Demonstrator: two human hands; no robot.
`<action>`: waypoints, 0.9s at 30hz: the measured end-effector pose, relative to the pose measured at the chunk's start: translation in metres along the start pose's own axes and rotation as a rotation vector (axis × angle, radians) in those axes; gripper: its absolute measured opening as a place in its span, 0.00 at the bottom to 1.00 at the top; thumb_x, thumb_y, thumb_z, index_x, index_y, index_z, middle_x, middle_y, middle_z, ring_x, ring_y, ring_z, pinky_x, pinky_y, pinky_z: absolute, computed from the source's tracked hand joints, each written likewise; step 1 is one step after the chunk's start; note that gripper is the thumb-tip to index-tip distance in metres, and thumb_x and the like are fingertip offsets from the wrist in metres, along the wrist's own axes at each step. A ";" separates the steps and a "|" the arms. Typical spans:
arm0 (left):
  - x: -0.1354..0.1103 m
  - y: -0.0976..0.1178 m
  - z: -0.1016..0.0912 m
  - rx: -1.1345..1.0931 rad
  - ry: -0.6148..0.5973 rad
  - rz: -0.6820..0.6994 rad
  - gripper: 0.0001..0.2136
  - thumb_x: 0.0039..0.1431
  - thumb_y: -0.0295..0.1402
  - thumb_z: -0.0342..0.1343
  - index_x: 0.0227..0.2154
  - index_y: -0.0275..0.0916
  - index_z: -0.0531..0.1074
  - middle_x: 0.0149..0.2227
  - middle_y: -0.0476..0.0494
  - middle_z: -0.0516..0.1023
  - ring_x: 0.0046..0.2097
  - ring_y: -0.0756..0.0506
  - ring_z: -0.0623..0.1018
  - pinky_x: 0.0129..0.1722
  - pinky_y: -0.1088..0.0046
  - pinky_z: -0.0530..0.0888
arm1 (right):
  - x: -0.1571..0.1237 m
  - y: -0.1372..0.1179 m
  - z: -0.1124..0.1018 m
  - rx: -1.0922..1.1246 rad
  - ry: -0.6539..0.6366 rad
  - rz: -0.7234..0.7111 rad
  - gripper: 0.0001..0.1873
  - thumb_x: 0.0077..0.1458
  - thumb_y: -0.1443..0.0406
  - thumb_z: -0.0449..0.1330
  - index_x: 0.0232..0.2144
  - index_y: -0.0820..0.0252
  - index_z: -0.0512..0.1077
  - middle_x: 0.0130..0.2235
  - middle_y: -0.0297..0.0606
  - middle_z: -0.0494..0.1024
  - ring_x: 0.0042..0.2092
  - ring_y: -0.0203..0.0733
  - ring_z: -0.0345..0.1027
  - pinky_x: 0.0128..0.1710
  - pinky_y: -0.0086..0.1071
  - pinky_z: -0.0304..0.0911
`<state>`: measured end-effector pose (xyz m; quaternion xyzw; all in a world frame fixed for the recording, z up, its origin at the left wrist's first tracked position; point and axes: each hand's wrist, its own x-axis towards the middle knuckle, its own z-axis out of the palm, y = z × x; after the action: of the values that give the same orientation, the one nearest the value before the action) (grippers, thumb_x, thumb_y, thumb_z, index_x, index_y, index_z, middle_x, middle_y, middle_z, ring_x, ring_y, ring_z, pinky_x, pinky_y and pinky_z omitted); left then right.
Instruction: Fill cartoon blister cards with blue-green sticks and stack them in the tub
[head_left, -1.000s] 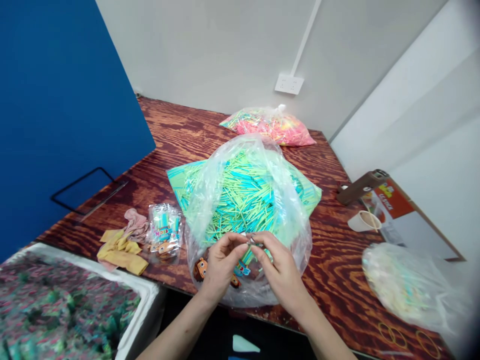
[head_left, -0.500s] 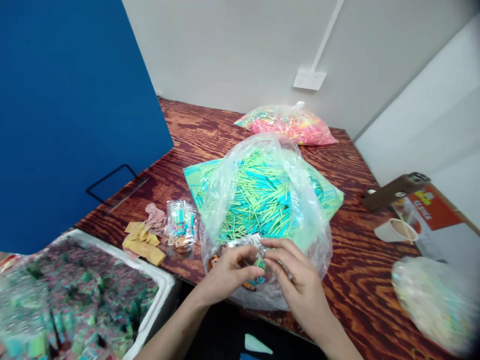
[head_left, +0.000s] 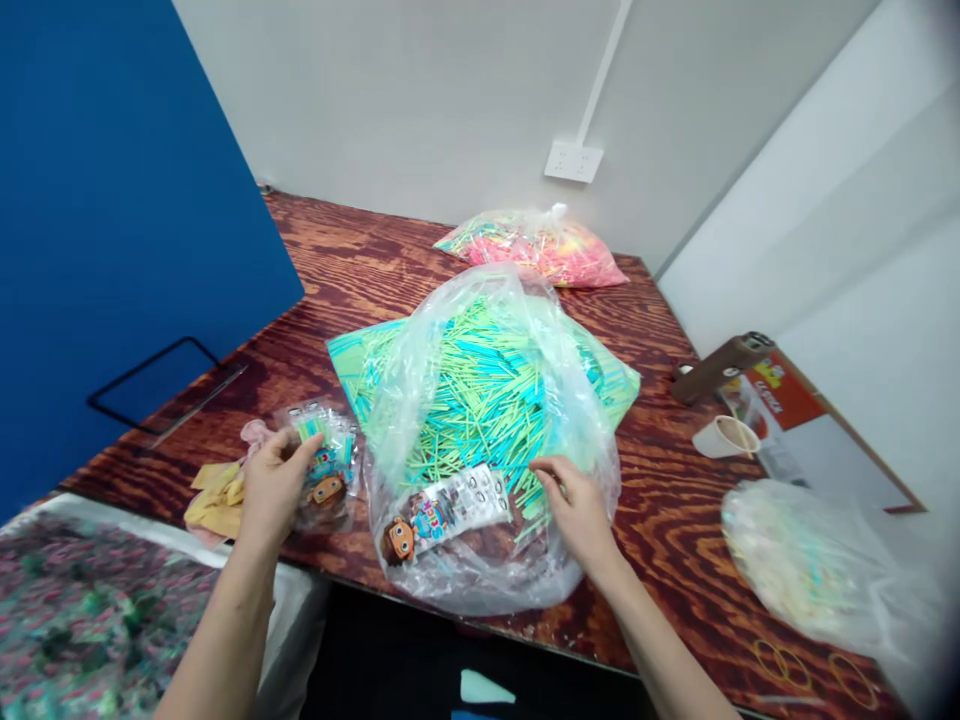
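Note:
My left hand (head_left: 274, 485) pinches a small clear printed packet (head_left: 319, 458) of green and blue sticks, over other such packets on the left of the table. My right hand (head_left: 576, 508) is at the front right of a large open plastic bag (head_left: 495, 585), thumb and forefinger closed on a thin blue stick (head_left: 517, 466). Inside the bag lies a heap of green and blue sticks (head_left: 480, 385). A flat printed packet (head_left: 469, 498) with a cartoon figure rests at the bag's front, between my hands.
A tied bag of pink and yellow sticks (head_left: 540, 250) lies by the wall. Yellow cloth (head_left: 216, 500) is at left, above a white foam box (head_left: 281, 610). To the right are a brown bottle (head_left: 720, 368), a paper cup (head_left: 724, 438), another plastic bag (head_left: 795, 560) and rubber bands (head_left: 780, 665).
My hands have parted from the bag's front. My left hand moved left to the packets with one; my right now pinches a stick. A printed packet lies uncovered on the bag.

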<state>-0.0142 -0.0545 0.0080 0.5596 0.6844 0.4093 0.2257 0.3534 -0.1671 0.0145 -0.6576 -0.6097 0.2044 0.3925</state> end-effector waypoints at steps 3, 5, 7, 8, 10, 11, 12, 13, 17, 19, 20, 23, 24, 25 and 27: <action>0.011 -0.010 0.011 0.442 0.011 -0.005 0.16 0.56 0.48 0.53 0.24 0.40 0.68 0.22 0.49 0.66 0.28 0.44 0.69 0.28 0.71 0.60 | 0.015 0.005 0.006 -0.199 -0.054 -0.172 0.12 0.64 0.67 0.50 0.38 0.56 0.75 0.38 0.41 0.77 0.43 0.48 0.70 0.43 0.40 0.66; 0.010 -0.011 0.017 0.600 0.028 -0.011 0.16 0.57 0.49 0.51 0.33 0.40 0.73 0.29 0.43 0.74 0.35 0.38 0.74 0.31 0.68 0.64 | 0.027 0.006 0.011 -0.338 -0.069 -0.265 0.14 0.63 0.70 0.49 0.39 0.57 0.75 0.37 0.42 0.76 0.42 0.48 0.68 0.42 0.39 0.65; 0.008 -0.009 0.019 0.630 0.058 0.003 0.20 0.59 0.49 0.50 0.43 0.39 0.73 0.38 0.37 0.77 0.42 0.34 0.75 0.35 0.64 0.67 | 0.038 0.007 0.017 -0.489 -0.098 -0.337 0.15 0.62 0.73 0.50 0.38 0.59 0.76 0.35 0.43 0.76 0.41 0.48 0.66 0.41 0.38 0.63; 0.007 -0.008 0.019 0.617 0.072 0.010 0.22 0.59 0.49 0.49 0.48 0.38 0.72 0.41 0.35 0.77 0.45 0.33 0.75 0.37 0.62 0.68 | 0.043 0.009 0.020 -0.564 -0.127 -0.372 0.14 0.62 0.74 0.51 0.37 0.60 0.76 0.34 0.43 0.75 0.40 0.48 0.65 0.41 0.38 0.62; 0.005 -0.005 0.015 0.565 0.091 0.030 0.25 0.60 0.48 0.48 0.53 0.36 0.69 0.45 0.33 0.76 0.48 0.33 0.74 0.43 0.59 0.69 | 0.050 0.012 0.024 -0.689 -0.202 -0.452 0.12 0.61 0.74 0.52 0.34 0.60 0.76 0.34 0.43 0.75 0.39 0.48 0.64 0.39 0.38 0.61; 0.004 -0.004 0.012 0.534 0.090 0.042 0.25 0.61 0.48 0.47 0.54 0.36 0.68 0.46 0.33 0.76 0.49 0.33 0.74 0.45 0.59 0.69 | 0.053 0.014 0.025 -0.737 -0.233 -0.493 0.11 0.62 0.73 0.53 0.34 0.60 0.75 0.34 0.43 0.75 0.39 0.48 0.64 0.39 0.38 0.60; 0.003 -0.003 0.008 0.502 0.081 0.057 0.26 0.60 0.48 0.48 0.54 0.35 0.68 0.46 0.34 0.75 0.49 0.34 0.74 0.46 0.59 0.70 | 0.054 0.016 0.026 -0.777 -0.249 -0.532 0.10 0.62 0.72 0.54 0.35 0.60 0.75 0.36 0.43 0.75 0.40 0.48 0.63 0.39 0.38 0.59; 0.001 -0.003 0.004 0.473 0.069 0.071 0.25 0.60 0.48 0.48 0.53 0.35 0.69 0.46 0.34 0.75 0.48 0.35 0.75 0.47 0.59 0.70 | 0.055 0.018 0.027 -0.811 -0.249 -0.564 0.09 0.62 0.72 0.54 0.38 0.60 0.75 0.38 0.43 0.75 0.41 0.48 0.63 0.40 0.38 0.58; -0.004 -0.001 -0.009 0.415 0.039 0.112 0.23 0.60 0.49 0.49 0.50 0.39 0.71 0.48 0.35 0.75 0.49 0.35 0.74 0.50 0.58 0.70 | 0.059 0.021 0.025 -0.888 -0.214 -0.621 0.12 0.62 0.70 0.55 0.47 0.61 0.72 0.43 0.46 0.73 0.45 0.51 0.61 0.44 0.42 0.57; -0.007 0.004 -0.012 0.388 0.037 0.146 0.21 0.60 0.48 0.49 0.49 0.41 0.72 0.49 0.37 0.74 0.50 0.36 0.74 0.51 0.58 0.69 | 0.063 0.021 0.024 -0.900 -0.232 -0.646 0.10 0.62 0.70 0.55 0.44 0.61 0.73 0.42 0.47 0.73 0.45 0.52 0.61 0.44 0.42 0.56; -0.009 0.007 -0.013 0.368 0.035 0.167 0.20 0.61 0.48 0.49 0.49 0.41 0.72 0.49 0.37 0.74 0.50 0.36 0.74 0.52 0.59 0.69 | 0.065 0.020 0.023 -0.907 -0.250 -0.667 0.09 0.62 0.70 0.55 0.42 0.62 0.73 0.41 0.47 0.73 0.44 0.52 0.61 0.44 0.42 0.56; -0.013 0.018 -0.015 0.309 0.021 0.227 0.19 0.61 0.47 0.50 0.47 0.42 0.72 0.49 0.40 0.75 0.50 0.37 0.74 0.53 0.60 0.68 | 0.071 0.021 0.021 -0.892 -0.292 -0.738 0.10 0.63 0.71 0.52 0.37 0.61 0.74 0.37 0.45 0.74 0.41 0.50 0.61 0.45 0.43 0.56; -0.014 0.021 -0.015 0.292 0.013 0.242 0.18 0.61 0.47 0.50 0.47 0.42 0.73 0.48 0.41 0.75 0.50 0.38 0.74 0.53 0.60 0.68 | 0.072 0.022 0.020 -0.867 -0.287 -0.750 0.11 0.63 0.71 0.52 0.37 0.61 0.74 0.36 0.44 0.74 0.40 0.49 0.61 0.47 0.43 0.56; -0.016 0.024 -0.016 0.277 0.005 0.252 0.18 0.61 0.47 0.51 0.47 0.42 0.73 0.48 0.41 0.75 0.50 0.38 0.74 0.53 0.60 0.68 | 0.073 0.022 0.019 -0.840 -0.276 -0.756 0.11 0.64 0.72 0.51 0.38 0.61 0.74 0.36 0.44 0.74 0.40 0.49 0.61 0.49 0.44 0.56; -0.018 0.027 -0.016 0.245 -0.013 0.261 0.17 0.61 0.47 0.51 0.46 0.43 0.73 0.48 0.42 0.76 0.50 0.39 0.75 0.53 0.62 0.68 | 0.074 0.023 0.017 -0.796 -0.260 -0.748 0.12 0.64 0.72 0.50 0.39 0.62 0.74 0.36 0.44 0.74 0.40 0.48 0.62 0.51 0.45 0.55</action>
<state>-0.0058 -0.0757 0.0368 0.6698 0.6490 0.3451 0.1053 0.3686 -0.0899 0.0022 -0.4632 -0.8750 -0.1153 0.0812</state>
